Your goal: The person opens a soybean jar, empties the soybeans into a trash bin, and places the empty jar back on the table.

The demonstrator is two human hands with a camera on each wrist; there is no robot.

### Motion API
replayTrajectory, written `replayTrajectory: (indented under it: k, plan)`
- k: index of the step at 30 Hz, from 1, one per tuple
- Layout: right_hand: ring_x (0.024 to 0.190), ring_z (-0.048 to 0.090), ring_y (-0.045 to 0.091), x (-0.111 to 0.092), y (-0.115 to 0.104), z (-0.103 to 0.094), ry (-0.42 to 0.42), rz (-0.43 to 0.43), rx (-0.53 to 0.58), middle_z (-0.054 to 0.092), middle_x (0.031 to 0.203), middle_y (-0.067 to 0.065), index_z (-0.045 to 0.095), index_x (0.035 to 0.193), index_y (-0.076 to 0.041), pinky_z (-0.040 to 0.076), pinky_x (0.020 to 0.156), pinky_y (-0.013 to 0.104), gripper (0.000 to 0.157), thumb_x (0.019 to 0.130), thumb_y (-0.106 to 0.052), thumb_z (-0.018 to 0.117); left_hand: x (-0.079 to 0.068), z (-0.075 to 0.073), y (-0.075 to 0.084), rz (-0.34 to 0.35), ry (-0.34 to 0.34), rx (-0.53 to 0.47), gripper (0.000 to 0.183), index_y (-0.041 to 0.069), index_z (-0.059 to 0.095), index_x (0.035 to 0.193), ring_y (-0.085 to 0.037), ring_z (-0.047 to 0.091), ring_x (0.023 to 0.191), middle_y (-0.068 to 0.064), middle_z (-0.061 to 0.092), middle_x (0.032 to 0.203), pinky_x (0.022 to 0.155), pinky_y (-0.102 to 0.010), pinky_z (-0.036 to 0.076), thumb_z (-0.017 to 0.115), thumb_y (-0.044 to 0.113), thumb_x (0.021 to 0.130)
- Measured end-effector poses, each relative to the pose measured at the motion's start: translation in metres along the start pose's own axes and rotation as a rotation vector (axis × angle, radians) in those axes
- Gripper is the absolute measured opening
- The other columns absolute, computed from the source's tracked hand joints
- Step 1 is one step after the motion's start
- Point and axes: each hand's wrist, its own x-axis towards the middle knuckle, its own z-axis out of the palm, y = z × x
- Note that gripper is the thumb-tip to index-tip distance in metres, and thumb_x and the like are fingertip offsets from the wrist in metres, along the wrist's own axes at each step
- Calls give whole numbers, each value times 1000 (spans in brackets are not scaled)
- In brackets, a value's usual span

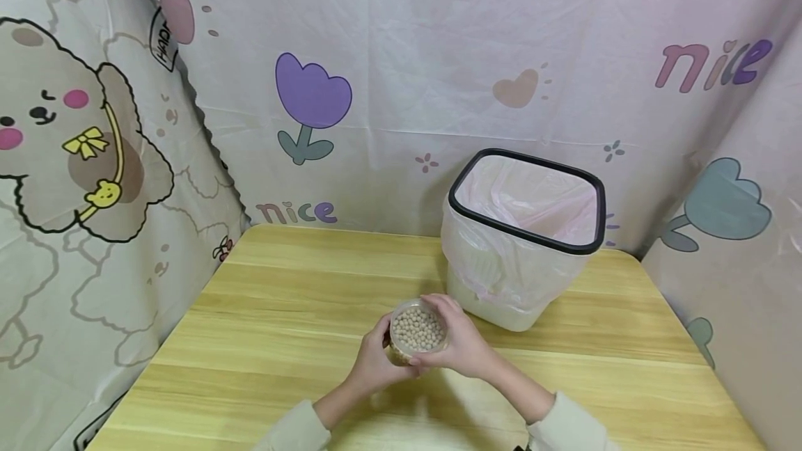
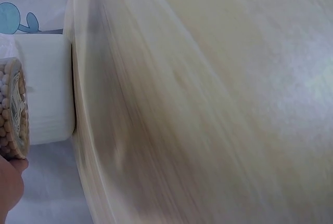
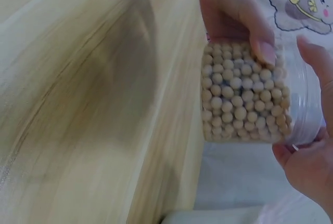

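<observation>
A clear plastic jar full of small round beige beads is held up above the wooden table. My left hand grips the jar's body from the left, its thumb lying along the side in the right wrist view. Around the clear lid end curl the fingers and thumb of my right hand. At the left edge of the left wrist view, only the jar's base with a printed label shows, beside part of a hand.
Just beyond my right hand stands a white bin with a black rim and a pinkish plastic liner. The wooden table spreads around it. Printed cloth hangs behind and at both sides.
</observation>
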Motion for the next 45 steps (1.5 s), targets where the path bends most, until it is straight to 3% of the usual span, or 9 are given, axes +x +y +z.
replayTrajectory:
  k: [11, 14, 17, 22, 28, 35, 45]
  plan:
    - [119, 50, 32, 2, 8, -19, -178, 16, 170, 46, 135, 17, 37, 136, 4, 42, 104, 41, 82, 70, -20, 80, -1, -3, -1, -33, -37, -8, 85, -2, 42, 129, -28, 59, 106, -16, 57, 120, 91, -24, 51, 86, 20, 60]
    - [118, 50, 33, 2, 9, -19, -173, 6, 180, 45, 135, 20, 36, 135, 7, 43, 103, 36, 83, 69, -16, 81, -1, -3, 0, -59, -20, -11, 85, -1, 43, 128, -26, 60, 104, -15, 58, 118, 90, -24, 52, 87, 20, 58]
    - [115, 52, 31, 1, 8, -16, -125, -17, 112, 46, 132, 19, 36, 134, 6, 47, 99, 37, 86, 66, -18, 83, -1, -2, 0, -78, -11, -11, 85, -1, 44, 128, -22, 60, 103, -14, 59, 117, 89, -23, 52, 87, 19, 57]
    - [112, 51, 28, 2, 1, -4, -29, -23, -45, 46, 128, 17, 38, 132, 4, 48, 95, 45, 93, 61, -32, 85, 0, -1, 1, -55, -12, -10, 82, -1, 44, 128, -17, 60, 102, -14, 59, 117, 88, -23, 53, 85, 19, 60]
    - [110, 50, 26, 2, -3, 2, -4, 15, -79, 44, 125, 15, 41, 130, 5, 49, 93, 43, 92, 59, -34, 86, 1, 0, 3, -38, -25, -15, 81, -1, 43, 129, -18, 59, 104, -14, 58, 119, 89, -23, 52, 84, 18, 62]
    - [113, 50, 28, 2, -2, -3, -31, -24, -55, 46, 127, 16, 41, 131, 3, 48, 95, 45, 89, 60, -27, 86, 0, 0, 1, -38, -37, -15, 82, 0, 43, 129, -20, 59, 105, -14, 58, 119, 91, -24, 52, 85, 18, 60]
    - [117, 50, 29, 2, 1, -15, -168, -26, 16, 45, 135, 13, 38, 136, -2, 46, 99, 44, 88, 63, -20, 83, -3, -2, 2, -40, -83, -20, 86, 0, 42, 130, -18, 59, 105, -14, 58, 119, 90, -24, 52, 87, 21, 59]
